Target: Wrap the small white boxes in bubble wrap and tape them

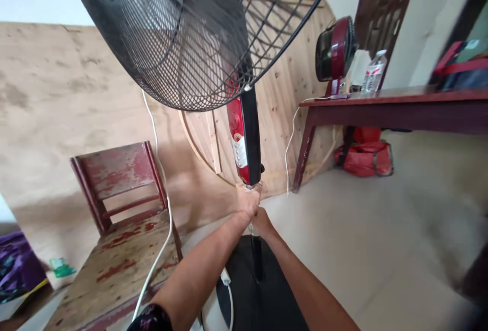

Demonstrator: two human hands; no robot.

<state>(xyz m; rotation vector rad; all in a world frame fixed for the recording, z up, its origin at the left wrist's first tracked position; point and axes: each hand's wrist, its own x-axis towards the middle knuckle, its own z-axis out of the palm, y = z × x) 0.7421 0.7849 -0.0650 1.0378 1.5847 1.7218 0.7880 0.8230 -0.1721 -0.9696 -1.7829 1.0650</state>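
Note:
A pedestal fan stands right before me, its black cage (183, 61) filling the top of the view. Below the cage is the fan's red and black control panel (241, 153) with a column of pale buttons. My left hand (248, 198) is wrapped round the pole just under the panel. Close beneath it, my right hand (261, 220) grips the same pole, its fingers partly hidden by the left wrist. Lower down, the black pole sleeve (256, 260) meets the wide black base (274, 305) on the floor.
At left stands a worn red wooden chair (122, 173), with a white cable (168, 234) hanging across it. A dark red table (396, 110) at right holds a small fan (337, 51) and a water bottle (374, 71). Under it lies a red bag (368, 158). A large round wooden board (290, 82) leans behind.

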